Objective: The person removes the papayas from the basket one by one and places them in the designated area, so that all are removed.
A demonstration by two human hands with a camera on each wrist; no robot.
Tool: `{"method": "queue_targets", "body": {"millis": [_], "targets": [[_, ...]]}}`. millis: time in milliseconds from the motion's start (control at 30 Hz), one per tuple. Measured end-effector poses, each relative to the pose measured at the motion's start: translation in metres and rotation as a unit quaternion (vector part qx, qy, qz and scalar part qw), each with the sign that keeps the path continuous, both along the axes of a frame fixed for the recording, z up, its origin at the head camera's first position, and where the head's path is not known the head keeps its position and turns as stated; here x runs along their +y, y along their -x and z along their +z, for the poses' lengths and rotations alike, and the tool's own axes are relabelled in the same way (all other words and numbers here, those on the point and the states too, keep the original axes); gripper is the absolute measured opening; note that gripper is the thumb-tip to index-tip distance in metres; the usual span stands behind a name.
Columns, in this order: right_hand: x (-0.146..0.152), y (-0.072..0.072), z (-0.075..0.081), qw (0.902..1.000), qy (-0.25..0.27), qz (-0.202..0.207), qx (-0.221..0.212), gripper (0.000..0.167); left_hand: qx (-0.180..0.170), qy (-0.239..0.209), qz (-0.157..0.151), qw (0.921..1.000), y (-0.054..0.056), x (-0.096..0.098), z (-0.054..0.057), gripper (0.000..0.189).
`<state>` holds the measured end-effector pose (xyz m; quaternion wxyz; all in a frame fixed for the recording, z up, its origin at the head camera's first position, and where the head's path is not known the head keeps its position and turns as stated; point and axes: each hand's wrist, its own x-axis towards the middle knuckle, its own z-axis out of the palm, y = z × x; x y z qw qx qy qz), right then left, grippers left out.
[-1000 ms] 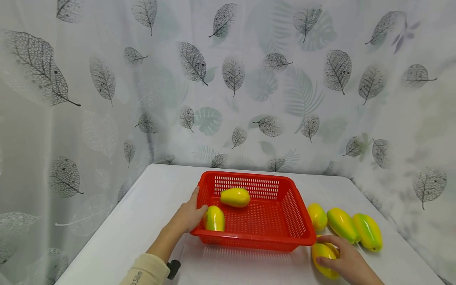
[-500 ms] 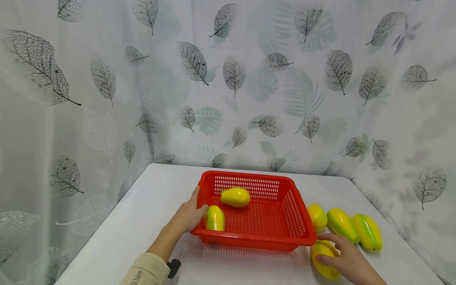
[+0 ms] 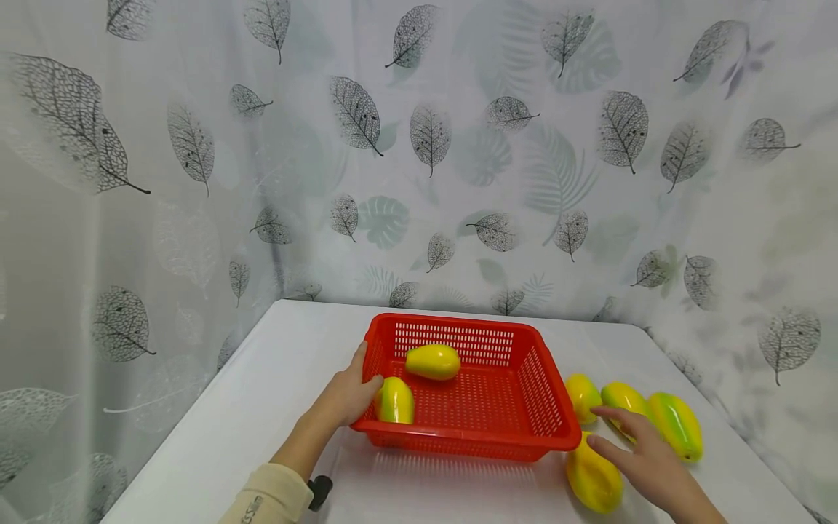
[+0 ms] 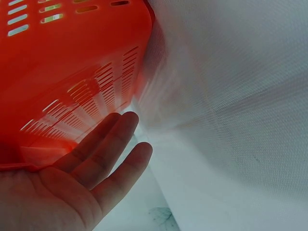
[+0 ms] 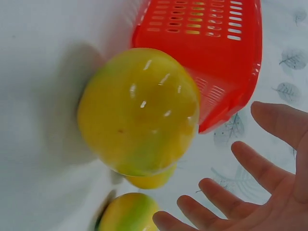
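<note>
Backdrop: white curtain [image 3: 301,44] printed with grey skeleton leaves. Below it, smooth white table [image 3: 262,400]. On that, rectangular red plastic basket [image 3: 465,437], slotted walls, perforated floor. Left hand [image 3: 345,397] has hold of the basket's left rim: thumb over the inside, other fingers fairly straight outside. Right hand [image 3: 644,462] spread wide, holding nothing, just beside a glossy yellow oval fruit [image 3: 594,474] on the table by the basket's near right corner. Three yellow-green fruits [image 3: 677,426] lie beyond it; two shiny yellow fruits [image 3: 433,362] sit inside the basket, toward the left.
</note>
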<state>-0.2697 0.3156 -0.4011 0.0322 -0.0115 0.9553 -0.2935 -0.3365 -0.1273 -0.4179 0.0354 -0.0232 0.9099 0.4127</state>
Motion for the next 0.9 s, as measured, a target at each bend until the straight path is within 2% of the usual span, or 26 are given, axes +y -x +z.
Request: {"method": "queue_targets", "body": {"millis": [267, 633, 900], "targets": [[-0.009, 0.002, 0.015, 0.9994, 0.028, -0.022, -0.004, 0.08, 0.001, 0.003, 0.0, 1.0, -0.001, 0.0, 0.001, 0.088], [-0.028, 0.004, 0.027, 0.999, 0.037, -0.023, 0.007, 0.082, 0.002, 0.003, -0.001, 1.0, -0.001, 0.0, 0.002, 0.087], [-0.04, 0.007, 0.031, 0.9987, 0.04, -0.003, 0.032, 0.076, -0.001, 0.0, -0.001, 1.0, 0.001, 0.0, 0.002, 0.088]]}}
